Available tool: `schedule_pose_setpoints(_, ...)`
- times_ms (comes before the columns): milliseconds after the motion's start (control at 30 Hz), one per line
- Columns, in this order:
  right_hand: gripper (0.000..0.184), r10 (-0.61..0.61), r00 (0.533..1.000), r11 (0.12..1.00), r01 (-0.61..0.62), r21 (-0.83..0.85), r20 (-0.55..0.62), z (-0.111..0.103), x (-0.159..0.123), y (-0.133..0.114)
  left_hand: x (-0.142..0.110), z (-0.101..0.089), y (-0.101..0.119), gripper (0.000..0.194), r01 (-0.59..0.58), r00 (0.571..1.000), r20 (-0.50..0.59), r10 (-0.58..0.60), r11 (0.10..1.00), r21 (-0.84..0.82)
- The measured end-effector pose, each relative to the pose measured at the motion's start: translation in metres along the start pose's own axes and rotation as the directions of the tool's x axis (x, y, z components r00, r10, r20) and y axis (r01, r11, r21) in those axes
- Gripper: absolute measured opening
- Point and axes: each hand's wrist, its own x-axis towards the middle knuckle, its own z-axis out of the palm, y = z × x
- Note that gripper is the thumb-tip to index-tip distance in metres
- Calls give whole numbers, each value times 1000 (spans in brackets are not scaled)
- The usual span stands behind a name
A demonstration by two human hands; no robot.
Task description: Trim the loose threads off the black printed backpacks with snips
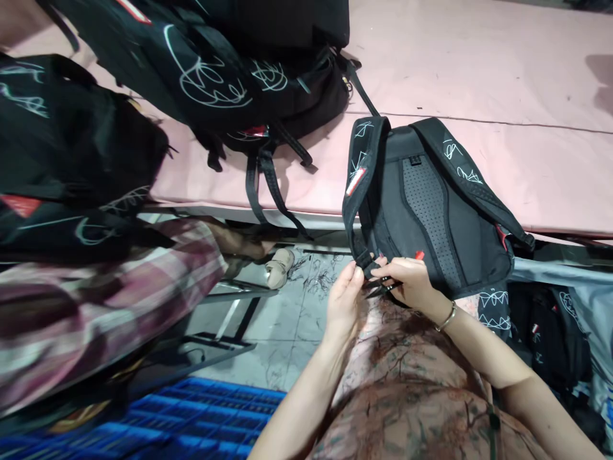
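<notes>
A black backpack (431, 204) with white scribble print lies back-side up, hanging over the edge of the pink table (479, 76). My left hand (342, 300) pinches the lower end of its left shoulder strap (357, 191). My right hand (412, 281), wearing a bangle, is closed on a small pair of black thread snips (378, 289) whose tips point at the strap end beside my left fingers.
A pile of similar black backpacks (215, 70) fills the table's far left. Another person in a plaid sleeve (96, 313) sits at left. A blue plastic crate (191, 415) stands on the tiled floor (287, 319), littered with thread scraps. More backpacks (550, 332) lie low at right.
</notes>
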Motion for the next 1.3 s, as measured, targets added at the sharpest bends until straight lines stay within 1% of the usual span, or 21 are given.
schedule_pose_setpoints(67,18,-38,998,998,35,-53,-41,3,-2,0,-1,1,0,50,19,1000,-5,-19,1000,-4)
schedule_pose_setpoints(133,21,-72,995,992,64,-107,-69,5,-5,1,-2,2,0,50,31,1000,-4,-31,999,17)
schedule_pose_setpoints(233,23,-147,986,972,129,-194,-79,2,-5,5,-1,-1,-2,49,27,1000,-3,-26,997,76)
schedule_pose_setpoints(267,22,-168,984,963,151,-224,-60,0,-3,6,0,-4,-4,48,16,1000,4,-17,995,100)
schedule_pose_setpoints(333,21,-202,979,945,201,-259,26,-6,1,9,4,-9,-8,44,-15,999,30,11,988,153)
schedule_pose_setpoints(400,22,-203,972,948,224,-227,115,-12,9,11,9,-14,-14,42,-92,995,45,85,976,200)
schedule_pose_setpoints(467,24,-134,976,976,160,-148,173,-15,18,13,14,-17,-20,42,-192,981,26,191,959,208)
schedule_pose_setpoints(500,24,-62,978,992,83,-98,200,-15,23,13,16,-17,-22,42,-232,972,10,235,952,200)
schedule_pose_setpoints(533,21,35,973,998,-23,-52,230,-15,28,14,17,-16,-24,42,-254,966,-5,260,949,186)
schedule_pose_setpoints(567,17,142,952,989,-146,-7,273,-14,34,14,17,-14,-24,42,-256,965,-17,263,952,167)
schedule_pose_setpoints(600,12,245,915,961,-273,46,322,-13,40,14,17,-12,-24,42,-243,968,-28,249,959,146)
schedule_pose_setpoints(633,9,341,864,908,-405,108,372,-12,45,14,16,-10,-23,42,-222,973,-38,229,967,127)
schedule_pose_setpoints(700,11,492,734,734,-639,229,468,-9,53,13,14,-7,-19,43,-195,977,-61,202,976,101)
schedule_pose_setpoints(733,12,539,668,634,-723,275,512,-7,56,12,14,-5,-17,44,-188,978,-70,195,978,93)
schedule_pose_setpoints(767,11,567,618,551,-776,308,544,-6,58,12,13,-4,-15,46,-181,979,-81,189,979,89)
schedule_pose_setpoints(800,10,585,588,496,-804,326,558,-4,59,11,13,-4,-14,47,-174,979,-92,182,981,86)
schedule_pose_setpoints(833,9,597,574,470,-817,335,561,-3,59,11,13,-4,-13,48,-163,980,-105,171,983,83)
schedule_pose_setpoints(967,9,600,576,451,-817,360,555,-1,58,10,13,-7,-11,52,-107,982,-146,117,991,77)
schedule_pose_setpoints(1167,8,589,580,395,-814,426,563,-4,58,8,13,-10,-13,49,-149,980,-115,162,982,113)
schedule_pose_setpoints(1233,8,575,599,380,-799,466,557,-4,56,8,13,-11,-13,49,-132,983,-108,147,982,131)
schedule_pose_setpoints(1300,10,543,638,392,-767,507,545,-4,52,10,13,-11,-13,50,-118,986,-104,133,984,132)
